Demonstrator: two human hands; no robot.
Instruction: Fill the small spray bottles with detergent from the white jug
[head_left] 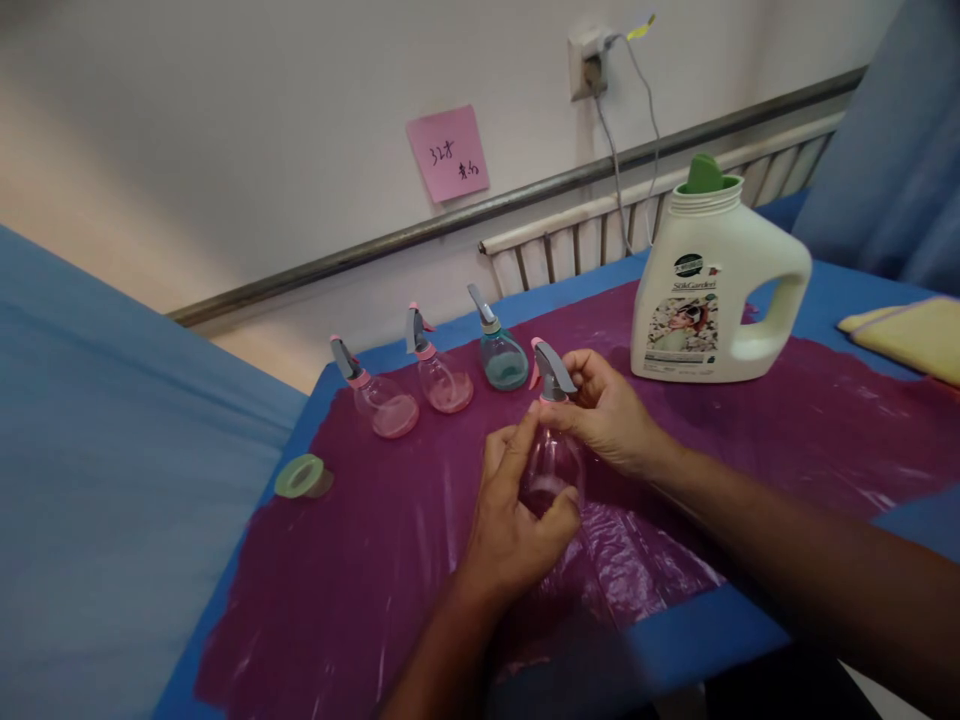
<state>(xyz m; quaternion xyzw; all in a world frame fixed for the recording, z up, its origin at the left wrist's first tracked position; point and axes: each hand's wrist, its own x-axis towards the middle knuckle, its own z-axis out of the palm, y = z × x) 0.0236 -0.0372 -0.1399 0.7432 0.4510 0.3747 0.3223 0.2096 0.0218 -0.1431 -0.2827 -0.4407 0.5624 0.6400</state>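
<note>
Between my two hands stands a clear, pink-tinted spray bottle (556, 455) with a grey and pink trigger head. My left hand (517, 510) wraps round the bottle's body, thumb low on its near side. At the neck, just under the spray head, my right hand (607, 415) pinches the pink collar. Some liquid seems to lie low in the bottle, partly hidden by my left fingers. Farther back are two pink spray bottles (386, 405) and a teal spray bottle (504, 358), each with liquid inside.
A large cream jug (690, 335) with a green piece in its mouth stands at the right. A small green cup-like cap (301, 477) lies at the left. Purple plastic sheeting (360, 580) covers the blue table. A folded yellow cloth (911, 335) rests at the far right.
</note>
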